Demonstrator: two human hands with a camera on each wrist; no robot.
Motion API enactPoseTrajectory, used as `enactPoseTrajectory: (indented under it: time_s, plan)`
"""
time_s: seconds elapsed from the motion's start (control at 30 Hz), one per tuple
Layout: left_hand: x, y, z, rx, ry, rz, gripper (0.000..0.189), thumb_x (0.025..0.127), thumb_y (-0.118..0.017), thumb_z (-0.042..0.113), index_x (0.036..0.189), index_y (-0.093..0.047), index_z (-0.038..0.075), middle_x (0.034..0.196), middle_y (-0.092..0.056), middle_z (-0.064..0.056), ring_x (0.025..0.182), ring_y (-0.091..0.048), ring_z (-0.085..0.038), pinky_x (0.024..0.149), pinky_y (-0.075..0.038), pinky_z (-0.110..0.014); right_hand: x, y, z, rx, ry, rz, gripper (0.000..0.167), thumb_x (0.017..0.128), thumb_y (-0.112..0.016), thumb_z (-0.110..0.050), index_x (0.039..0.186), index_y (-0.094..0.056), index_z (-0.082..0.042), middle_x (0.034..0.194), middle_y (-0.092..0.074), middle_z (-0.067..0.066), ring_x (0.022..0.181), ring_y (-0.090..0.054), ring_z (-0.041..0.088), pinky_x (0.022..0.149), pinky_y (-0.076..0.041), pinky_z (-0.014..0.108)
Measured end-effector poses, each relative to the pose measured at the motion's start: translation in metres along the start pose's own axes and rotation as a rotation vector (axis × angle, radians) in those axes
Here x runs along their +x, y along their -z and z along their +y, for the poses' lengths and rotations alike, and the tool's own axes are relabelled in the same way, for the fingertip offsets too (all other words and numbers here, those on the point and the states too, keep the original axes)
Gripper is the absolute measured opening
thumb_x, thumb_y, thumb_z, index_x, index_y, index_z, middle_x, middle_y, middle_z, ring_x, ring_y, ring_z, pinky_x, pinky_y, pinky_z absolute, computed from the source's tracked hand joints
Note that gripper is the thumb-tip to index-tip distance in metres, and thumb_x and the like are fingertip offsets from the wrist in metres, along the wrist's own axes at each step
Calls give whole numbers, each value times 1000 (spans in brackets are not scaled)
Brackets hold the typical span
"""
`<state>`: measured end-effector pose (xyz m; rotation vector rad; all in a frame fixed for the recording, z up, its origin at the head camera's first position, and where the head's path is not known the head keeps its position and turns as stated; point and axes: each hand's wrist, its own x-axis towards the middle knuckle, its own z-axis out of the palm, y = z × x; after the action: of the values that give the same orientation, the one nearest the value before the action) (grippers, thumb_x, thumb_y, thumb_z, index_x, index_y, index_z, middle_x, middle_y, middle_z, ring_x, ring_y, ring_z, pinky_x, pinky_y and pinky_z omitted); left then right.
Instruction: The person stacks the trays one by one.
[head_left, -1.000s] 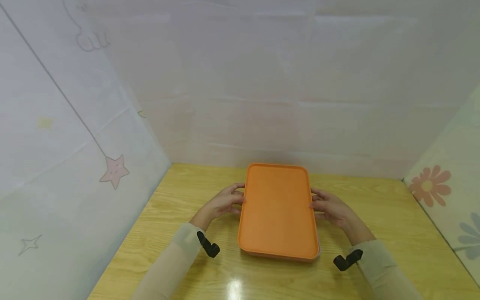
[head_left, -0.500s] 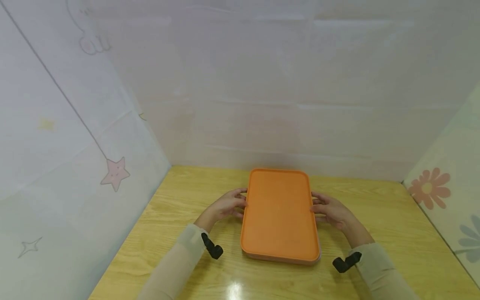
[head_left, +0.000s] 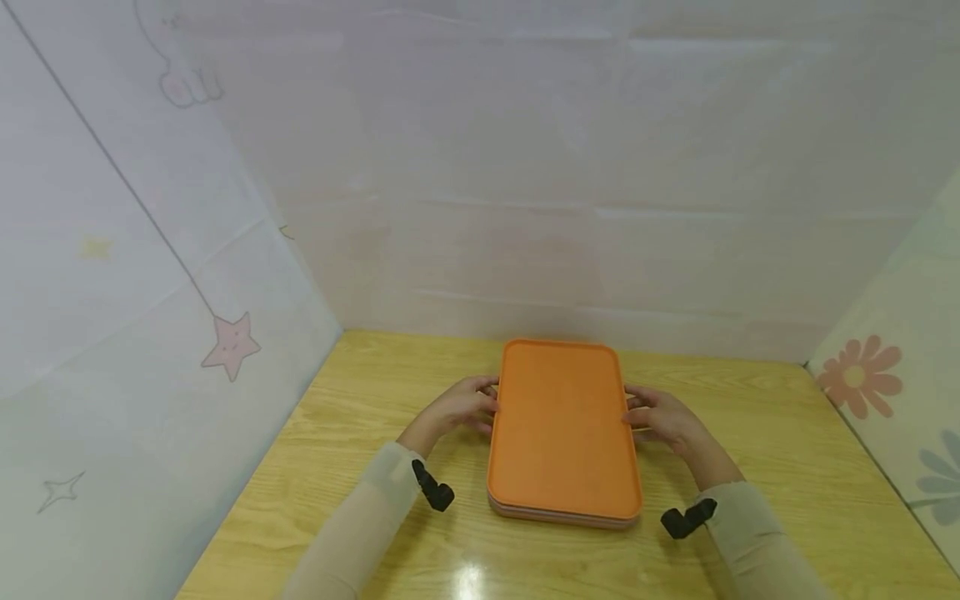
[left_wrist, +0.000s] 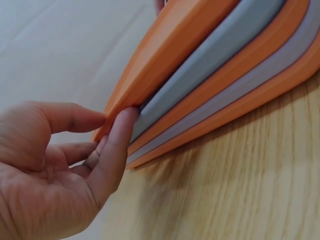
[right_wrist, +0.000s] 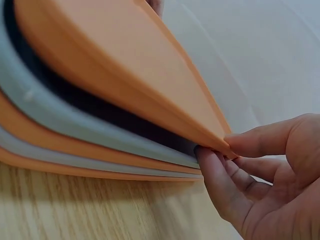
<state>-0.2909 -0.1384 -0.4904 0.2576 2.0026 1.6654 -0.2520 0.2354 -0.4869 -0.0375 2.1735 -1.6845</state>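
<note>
An orange tray (head_left: 566,429) lies at the top of a stack of several trays on the wooden table. Both hands pinch this top tray by its long sides. My left hand (head_left: 461,407) has its thumb on the rim and a finger under it, plain in the left wrist view. On the opposite side, my right hand (head_left: 667,419) grips the rim likewise. Directly below is a grey-blue tray (left_wrist: 200,67), then orange, lavender (left_wrist: 240,92) and orange ones. In the right wrist view a dark gap separates the top tray from the grey-blue tray (right_wrist: 70,112) at the near end.
The wooden table (head_left: 360,533) extends on both sides of the stack. A pale sheet wall (head_left: 525,208) rises close behind it. Patterned sheets with a pink star (head_left: 231,346) and a red flower (head_left: 858,375) stand left and right. Each wrist carries a black camera mount (head_left: 435,487).
The top tray has come down a little and shifted slightly right, lining up more closely with the stack below. Both hands have kept hold of it. The head view has tilted slightly.
</note>
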Motion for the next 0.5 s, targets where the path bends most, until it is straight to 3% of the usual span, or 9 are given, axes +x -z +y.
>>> enactPoseTrajectory:
  time_s: [0.33, 0.5]
  plan:
    - [4, -4, 4, 51, -2, 6, 72, 92, -62, -3, 157, -31, 2, 122, -51, -21, 98, -64, -26, 82, -59, -54, 6, 1, 3, -90, -16, 49, 72, 94, -66, -1, 155, -29, 6, 112, -54, 16, 84, -64, 17, 80, -60, 41]
    - [1, -6, 7, 75, 14, 16, 72, 92, -62, -2, 157, -31, 0, 124, -48, -20, 96, -63, -25, 78, -61, -49, 3, -1, 3, -127, -14, 51, 71, 93, -66, -2, 153, -30, 10, 111, -58, 17, 81, -64, 18, 79, -60, 41]
